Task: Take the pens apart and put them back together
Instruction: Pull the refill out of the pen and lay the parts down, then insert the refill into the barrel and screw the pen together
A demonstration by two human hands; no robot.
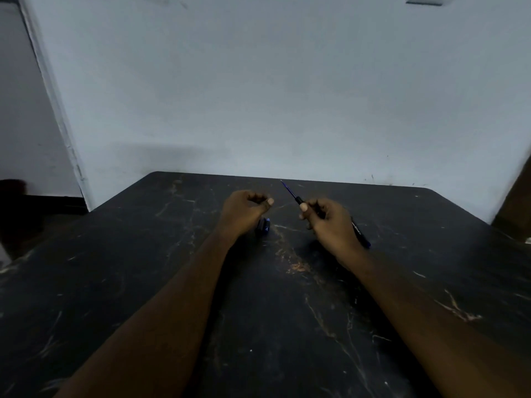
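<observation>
Two bare forearms are reaching in from the near edge and lying across a dark, scratched, marble-patterned bench (pixel 115 282), converging toward its far middle. The left hand (pixel 244 211) is hovering just left of centre with its fingers (pixel 260 198) curled inward and the thumb tucked against them; whether they are pinching some small piece cannot be told in the dim light. Just beside that wrist, on its right, a short blue and black pen part (pixel 263 225) is lying on the bench, partly hidden by the hand. The right hand (pixel 330 222) is sitting a little to the right, apart from the left, and its fingers (pixel 304 207) are wrapping around a dark pen (pixel 359 232), gripping it near the front. The back end of the barrel, bearing faint white print, is sticking out toward the near right below the hand. From the front end a thin blue refill (pixel 288 189) is projecting up and toward the far left, its tip pointing past the bench's far edge. Beyond the bench a plain pale wall (pixel 287 96) is filling the far side of the scene.
</observation>
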